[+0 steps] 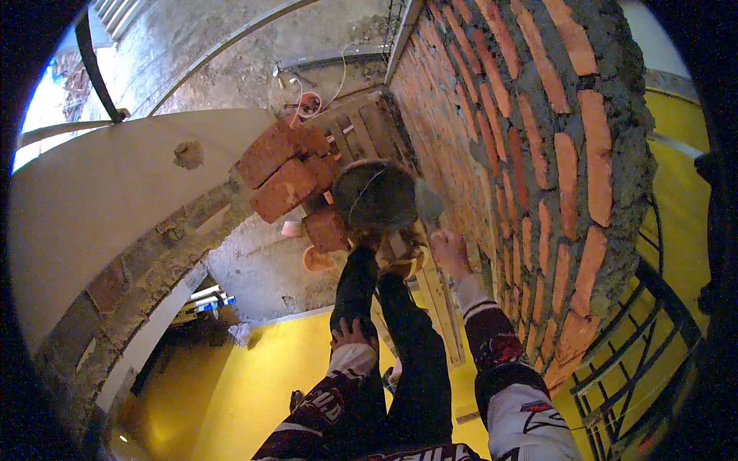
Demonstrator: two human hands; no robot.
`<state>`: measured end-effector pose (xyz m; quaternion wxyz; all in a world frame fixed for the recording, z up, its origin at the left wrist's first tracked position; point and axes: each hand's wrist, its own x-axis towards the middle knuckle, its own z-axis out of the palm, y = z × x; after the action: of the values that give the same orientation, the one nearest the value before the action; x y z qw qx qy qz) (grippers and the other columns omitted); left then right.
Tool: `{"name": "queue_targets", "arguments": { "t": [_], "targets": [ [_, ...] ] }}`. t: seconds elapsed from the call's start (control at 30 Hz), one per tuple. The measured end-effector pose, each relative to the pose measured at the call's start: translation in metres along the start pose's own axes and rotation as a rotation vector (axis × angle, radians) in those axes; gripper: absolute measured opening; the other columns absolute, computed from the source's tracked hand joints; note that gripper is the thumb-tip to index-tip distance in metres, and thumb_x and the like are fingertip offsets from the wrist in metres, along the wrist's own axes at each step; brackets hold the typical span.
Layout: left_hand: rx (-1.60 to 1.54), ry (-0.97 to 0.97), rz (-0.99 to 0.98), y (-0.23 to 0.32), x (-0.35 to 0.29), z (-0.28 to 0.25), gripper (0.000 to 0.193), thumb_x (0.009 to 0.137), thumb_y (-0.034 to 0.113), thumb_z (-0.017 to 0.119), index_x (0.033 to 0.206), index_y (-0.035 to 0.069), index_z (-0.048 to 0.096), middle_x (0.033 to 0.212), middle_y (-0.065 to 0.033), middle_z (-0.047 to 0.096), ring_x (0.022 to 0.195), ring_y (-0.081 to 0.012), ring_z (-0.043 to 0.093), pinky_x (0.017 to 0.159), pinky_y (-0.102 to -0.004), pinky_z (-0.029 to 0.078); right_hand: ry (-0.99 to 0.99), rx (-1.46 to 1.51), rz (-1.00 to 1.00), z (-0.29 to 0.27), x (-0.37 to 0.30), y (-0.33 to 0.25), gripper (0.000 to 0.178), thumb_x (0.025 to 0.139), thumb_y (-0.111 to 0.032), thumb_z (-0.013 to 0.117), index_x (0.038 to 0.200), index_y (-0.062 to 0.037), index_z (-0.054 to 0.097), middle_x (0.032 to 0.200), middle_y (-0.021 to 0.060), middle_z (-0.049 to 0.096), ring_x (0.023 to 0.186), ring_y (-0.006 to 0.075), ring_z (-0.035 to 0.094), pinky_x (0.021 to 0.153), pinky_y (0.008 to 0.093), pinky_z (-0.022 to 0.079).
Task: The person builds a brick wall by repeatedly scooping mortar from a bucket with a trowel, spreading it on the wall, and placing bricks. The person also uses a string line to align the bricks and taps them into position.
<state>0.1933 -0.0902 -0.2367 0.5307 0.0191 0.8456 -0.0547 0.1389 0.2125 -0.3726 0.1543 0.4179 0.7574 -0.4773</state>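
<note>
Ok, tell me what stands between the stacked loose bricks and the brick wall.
In the head view, a round dark tub stands between the loose bricks and the brick wall, with what looks like a grey trowel on its wall side.

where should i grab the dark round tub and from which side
Probably grip the tub by its near rim, coming from above on your own side: its round mouth faces up, bricks crowd its left, and the brick wall stands to its right.
</note>
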Motion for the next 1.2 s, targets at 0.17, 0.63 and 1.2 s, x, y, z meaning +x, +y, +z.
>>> {"name": "queue_targets", "arguments": {
  "t": [0.17,0.63,1.2],
  "targets": [
    [-0.008,-0.079,-0.038,0.01,0.003,-0.015,0.078,0.075,0.047,0.061,0.144,0.016,0.041,0.154,-0.0222,0.029,0.133,-0.0508,0.035,0.105,-0.0616,0.034,-0.107,-0.53,0.062,-0.006,-0.029,-0.045,0.048,0.088,-0.023,0.058,0.132,-0.0044,0.054,0.12,0.0239,0.06,0.106,0.0429,0.06,0.088,0.0539,0.05],
    [-0.098,0.0,-0.064,0.009,0.0,0.021,0.078,0.073,0.046,0.065,0.142,0.017,0.043,0.152,-0.0205,0.031,0.135,-0.0514,0.031,0.103,-0.0637,0.033,-0.506,-0.905,-0.07,0.05,0.076,-0.076,0.029,0.084,-0.023,0.06,0.097,0.0004,0.072,0.098,0.0258,0.069,0.092,0.0392,0.069,0.081,0.0522,0.055],
    [-0.208,-0.131,-0.066,0.012,-0.007,0.001,0.079,0.074,0.045,0.066,0.143,0.016,0.042,0.153,-0.0222,0.028,0.137,-0.0516,0.029,0.107,-0.0633,0.03,-0.694,0.117,0.3,0.097,0.068,-0.023,0.023,0.093,-0.027,0.055,0.088,-0.0053,0.06,0.07,0.0076,0.061,0.049,0.0179,0.057,0.044,0.0331,0.048]
  ]
}}
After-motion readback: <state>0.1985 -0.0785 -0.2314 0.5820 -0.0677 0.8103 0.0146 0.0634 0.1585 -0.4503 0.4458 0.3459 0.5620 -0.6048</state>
